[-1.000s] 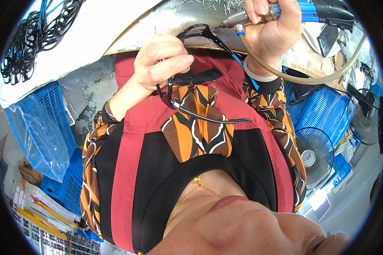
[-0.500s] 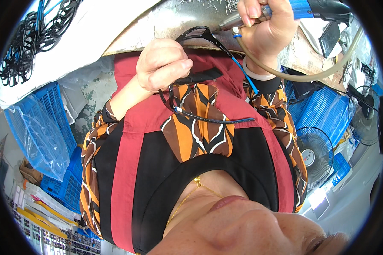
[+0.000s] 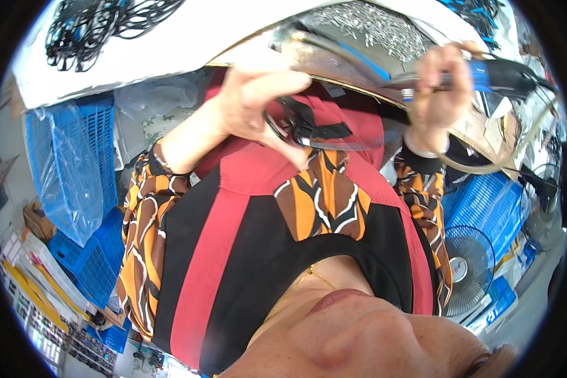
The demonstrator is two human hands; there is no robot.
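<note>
My left hand (image 3: 255, 94) is blurred, its thumb and forefinger spread around a black eyeglass frame (image 3: 282, 129) that it holds above my lap. One temple with a blue inner side (image 3: 365, 62) sticks out past the fingers, over the metal tray. My right hand (image 3: 444, 79) is wrapped round a blue-and-black power screwdriver (image 3: 482, 75). The tool's metal nose points left, toward the temple; whether they touch cannot be made out. A tan hose (image 3: 485, 168) runs from the tool's nose below the right wrist.
Many small metal pins (image 3: 375, 28) lie in the tray at the bench's far side. Black frames (image 3: 85, 31) are heaped on white cloth (image 3: 38, 85) at far left, and blue-black parts (image 3: 479, 19) at far right. Blue crates (image 3: 91, 151) and a fan (image 3: 463, 268) stand below.
The eyeglass frame has turned in my left hand, whose fingers have spread. My right hand has moved right and down with the screwdriver. The view has shifted, showing more of the pin tray.
</note>
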